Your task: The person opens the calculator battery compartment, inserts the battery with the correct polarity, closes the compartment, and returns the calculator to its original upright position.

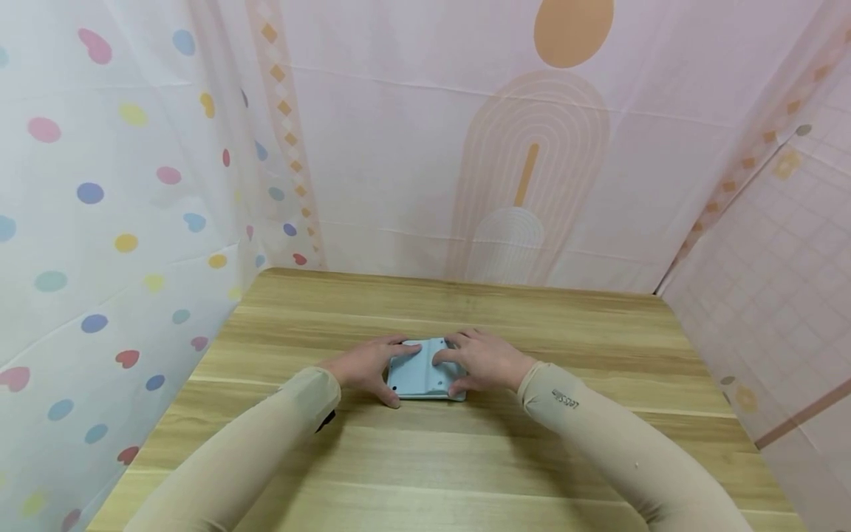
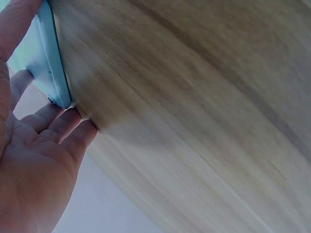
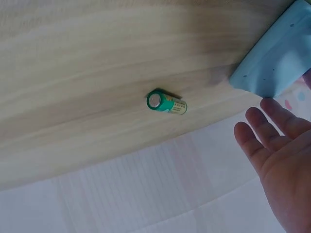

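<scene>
fingers of both hands sit around a light blue flat device (image 1: 425, 369) at centre of the frame on the wooden table (image 1: 465, 458). left hand (image 1: 364, 366) has thumb on near edge & fingers at far edge, gently bent; right hand (image 1: 482, 362) lies on top, fingers relaxed, no firm grip. a green battery (image 3: 166, 102) lies on the table in the right wrist view, mid frame. prob. the handling step w/ underside up; next move likely needs a steady hold on the left edge
</scene>
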{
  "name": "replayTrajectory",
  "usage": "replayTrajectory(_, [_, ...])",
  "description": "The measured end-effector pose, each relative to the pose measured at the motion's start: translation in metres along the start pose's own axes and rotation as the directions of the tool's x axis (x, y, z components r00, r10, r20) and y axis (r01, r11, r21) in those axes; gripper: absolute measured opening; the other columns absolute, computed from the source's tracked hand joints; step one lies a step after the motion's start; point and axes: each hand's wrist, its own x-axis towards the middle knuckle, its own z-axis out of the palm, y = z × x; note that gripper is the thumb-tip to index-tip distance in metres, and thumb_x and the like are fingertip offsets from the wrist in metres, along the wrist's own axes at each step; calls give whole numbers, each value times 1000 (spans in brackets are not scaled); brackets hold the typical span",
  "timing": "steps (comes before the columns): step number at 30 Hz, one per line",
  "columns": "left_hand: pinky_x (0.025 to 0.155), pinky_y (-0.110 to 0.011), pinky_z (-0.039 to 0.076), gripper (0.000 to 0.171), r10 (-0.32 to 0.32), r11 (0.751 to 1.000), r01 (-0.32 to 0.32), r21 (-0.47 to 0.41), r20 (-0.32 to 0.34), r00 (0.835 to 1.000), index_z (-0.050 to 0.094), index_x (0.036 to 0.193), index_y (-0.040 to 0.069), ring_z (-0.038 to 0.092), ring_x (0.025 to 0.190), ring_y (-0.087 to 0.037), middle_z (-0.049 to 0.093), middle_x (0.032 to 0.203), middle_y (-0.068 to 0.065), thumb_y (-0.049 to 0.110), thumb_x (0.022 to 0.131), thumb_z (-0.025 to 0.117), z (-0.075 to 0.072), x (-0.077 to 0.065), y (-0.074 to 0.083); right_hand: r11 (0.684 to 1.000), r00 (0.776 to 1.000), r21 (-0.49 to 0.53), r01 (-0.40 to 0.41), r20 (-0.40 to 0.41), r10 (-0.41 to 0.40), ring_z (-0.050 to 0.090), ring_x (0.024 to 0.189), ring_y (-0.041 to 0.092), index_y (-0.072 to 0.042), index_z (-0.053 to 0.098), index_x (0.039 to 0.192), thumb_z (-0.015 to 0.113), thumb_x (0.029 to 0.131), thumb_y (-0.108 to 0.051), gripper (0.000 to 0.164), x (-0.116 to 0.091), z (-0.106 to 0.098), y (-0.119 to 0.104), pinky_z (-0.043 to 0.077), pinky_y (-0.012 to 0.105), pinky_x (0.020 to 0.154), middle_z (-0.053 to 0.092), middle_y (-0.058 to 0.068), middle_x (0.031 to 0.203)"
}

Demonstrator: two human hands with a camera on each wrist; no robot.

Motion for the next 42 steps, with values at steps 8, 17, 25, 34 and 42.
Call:
replayTrajectory(8, [122,-57,41,108,1,1000,-1,4,3,1000,37,168,25,38,157,-41,27,177,-15,42,79,96,1,2,-1,998,999,-48,32,25,-31,56,143,33,-35,61,146,71,93,-66,63,3,-6,2,46,51,121,59,15,154])
replayTrajectory(17, [122,-57,41,108,6,1000,-6,10,7,1000,37,168,27,37,157,-41,27,177,-15,44,79,96,4,4,-1,994,997,-87,69,36,-66,60,139,32,-33,61,144,73,91,-68,65,5,-7,5,49,51,118,61,14,150])
replayTrajectory(25, [122,-57,41,109,17,1000,-17,3,9,1000,36,168,26,37,157,-42,26,177,-15,45,79,96,4,6,-1,996,998,-75,51,37,-48,62,138,32,-32,61,144,75,90,-66,65,4,-8,3,51,52,116,62,15,150])
replayTrajectory(34, [122,-58,41,110,21,1000,-21,3,7,1000,36,169,26,37,157,-42,25,177,-15,46,79,96,4,7,-3,999,999,-51,21,35,-19,62,138,29,-31,60,151,75,90,-66,72,3,-8,2,52,50,115,60,14,153])
replayTrajectory(42, [121,-56,43,110,28,1000,-28,2,8,1000,35,169,26,38,156,-41,25,177,-16,45,79,96,6,7,-4,998,998,-27,55,-23,-56,73,118,27,-26,69,144,79,86,-62,68,1,-7,1,60,45,101,67,14,140])
